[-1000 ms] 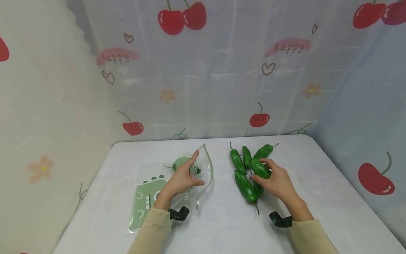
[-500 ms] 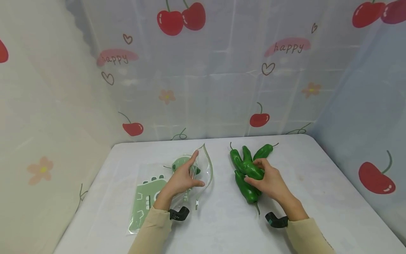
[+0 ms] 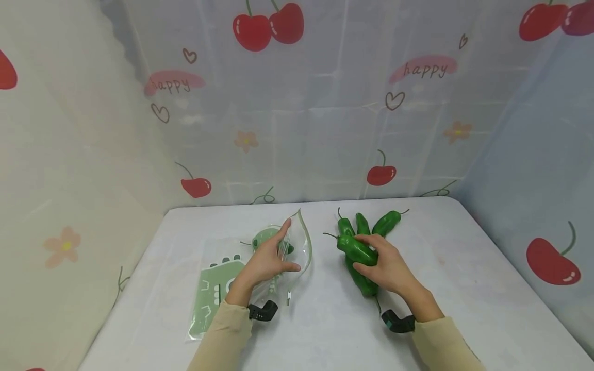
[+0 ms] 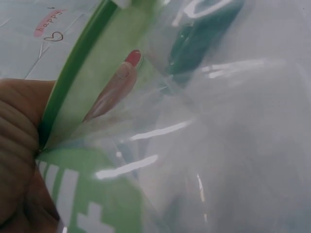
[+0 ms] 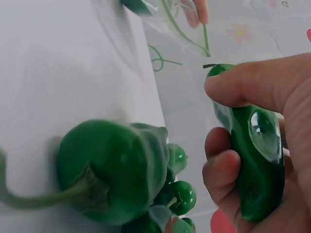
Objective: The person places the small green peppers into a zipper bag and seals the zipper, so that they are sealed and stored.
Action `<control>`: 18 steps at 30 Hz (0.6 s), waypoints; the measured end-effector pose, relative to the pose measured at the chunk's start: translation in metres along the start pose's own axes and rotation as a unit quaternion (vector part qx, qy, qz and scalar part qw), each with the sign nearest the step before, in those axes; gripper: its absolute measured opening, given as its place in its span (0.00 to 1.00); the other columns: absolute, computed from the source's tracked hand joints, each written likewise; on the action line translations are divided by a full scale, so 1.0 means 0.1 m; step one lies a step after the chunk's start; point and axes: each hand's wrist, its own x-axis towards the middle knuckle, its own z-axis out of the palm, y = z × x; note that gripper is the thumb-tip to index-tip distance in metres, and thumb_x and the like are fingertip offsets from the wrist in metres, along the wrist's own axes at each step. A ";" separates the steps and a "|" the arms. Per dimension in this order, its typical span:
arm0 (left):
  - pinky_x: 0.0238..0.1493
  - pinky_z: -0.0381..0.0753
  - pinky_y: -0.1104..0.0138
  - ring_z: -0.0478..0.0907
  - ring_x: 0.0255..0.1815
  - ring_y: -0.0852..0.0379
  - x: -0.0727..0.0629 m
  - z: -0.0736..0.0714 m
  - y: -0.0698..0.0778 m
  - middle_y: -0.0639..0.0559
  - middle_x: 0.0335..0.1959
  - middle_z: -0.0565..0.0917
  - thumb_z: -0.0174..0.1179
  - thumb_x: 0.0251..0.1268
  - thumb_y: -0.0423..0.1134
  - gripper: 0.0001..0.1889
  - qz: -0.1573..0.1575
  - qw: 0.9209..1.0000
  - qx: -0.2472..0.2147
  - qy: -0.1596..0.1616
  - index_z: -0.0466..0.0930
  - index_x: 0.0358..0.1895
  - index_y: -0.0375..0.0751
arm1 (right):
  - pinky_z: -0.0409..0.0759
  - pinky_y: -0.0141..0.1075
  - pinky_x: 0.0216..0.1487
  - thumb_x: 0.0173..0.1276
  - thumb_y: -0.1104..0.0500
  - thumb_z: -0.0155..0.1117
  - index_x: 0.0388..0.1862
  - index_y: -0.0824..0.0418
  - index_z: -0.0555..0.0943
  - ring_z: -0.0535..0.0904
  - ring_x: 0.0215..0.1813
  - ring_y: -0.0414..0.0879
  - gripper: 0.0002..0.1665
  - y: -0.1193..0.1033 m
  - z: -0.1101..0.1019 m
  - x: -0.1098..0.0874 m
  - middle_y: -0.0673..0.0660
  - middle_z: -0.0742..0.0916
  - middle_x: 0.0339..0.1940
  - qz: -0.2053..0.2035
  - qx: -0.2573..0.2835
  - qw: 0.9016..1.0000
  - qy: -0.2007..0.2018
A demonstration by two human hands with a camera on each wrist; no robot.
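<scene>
My left hand holds a clear zip bag with green print, its green-edged mouth spread between thumb and forefinger. Dark green, likely a pepper, shows through the plastic near the bag's far end. Between the thumb and fingers of my right hand is a glossy green pepper, raised over the pile with its stem toward the bag. Several other green peppers lie beneath and behind it on the table. In the right wrist view a large pepper sits close to the camera.
A flat plastic bag with a green cartoon print lies on the white table left of my left forearm. Curtains with a cherry print stand behind and at both sides of the table.
My right hand has moved left with the pepper, away from the back of the pile, and the pepper's stem now points left. My left hand and the bag stay in place.
</scene>
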 end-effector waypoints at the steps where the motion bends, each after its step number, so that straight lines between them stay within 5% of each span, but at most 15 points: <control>1: 0.24 0.68 0.66 0.55 0.15 0.59 0.00 0.00 0.00 0.44 0.76 0.68 0.82 0.49 0.40 0.65 0.000 1.000 -0.001 0.001 0.43 0.85 0.65 | 0.82 0.59 0.56 0.62 0.58 0.79 0.70 0.55 0.76 0.79 0.60 0.58 0.37 -0.01 0.00 0.00 0.60 0.81 0.64 -0.004 -0.002 1.000 0.002; 8: 0.25 0.70 0.67 0.57 0.16 0.59 0.01 0.01 -0.01 0.44 0.75 0.68 0.83 0.49 0.41 0.65 -0.006 1.000 -0.006 0.001 0.42 0.82 0.77 | 0.80 0.56 0.55 0.62 0.57 0.79 0.69 0.55 0.78 0.80 0.58 0.56 0.36 -0.04 0.01 0.03 0.59 0.82 0.63 -0.023 -0.005 1.000 0.012; 18: 0.25 0.70 0.66 0.57 0.15 0.60 0.01 0.02 0.01 0.43 0.73 0.71 0.82 0.49 0.42 0.65 -0.002 1.000 0.007 -0.003 0.42 0.85 0.66 | 0.81 0.54 0.55 0.61 0.57 0.80 0.67 0.55 0.78 0.82 0.56 0.54 0.35 -0.13 0.05 0.07 0.60 0.85 0.62 0.003 0.028 1.000 0.006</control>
